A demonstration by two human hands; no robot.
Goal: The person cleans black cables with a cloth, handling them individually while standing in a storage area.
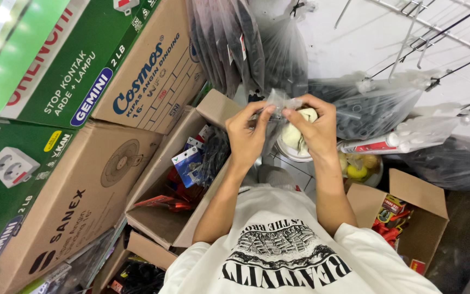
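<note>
Both my hands are raised in front of my chest, pinching the top of a small clear plastic bag (280,102). My left hand (246,136) grips its left edge with thumb and fingers. My right hand (315,128) grips the right edge and covers most of the bag. What the bag holds is hidden behind my fingers. Just below my hands a pale round object (295,139) lies in a white bowl (286,153).
An open cardboard box (161,220) with blue and red carded packs sits at my left. Large brown (77,207) and green cartons (55,60) are stacked further left. Another open box (414,218) stands at the right. Bags of dark parts (376,109) hang ahead under wire hooks (436,32).
</note>
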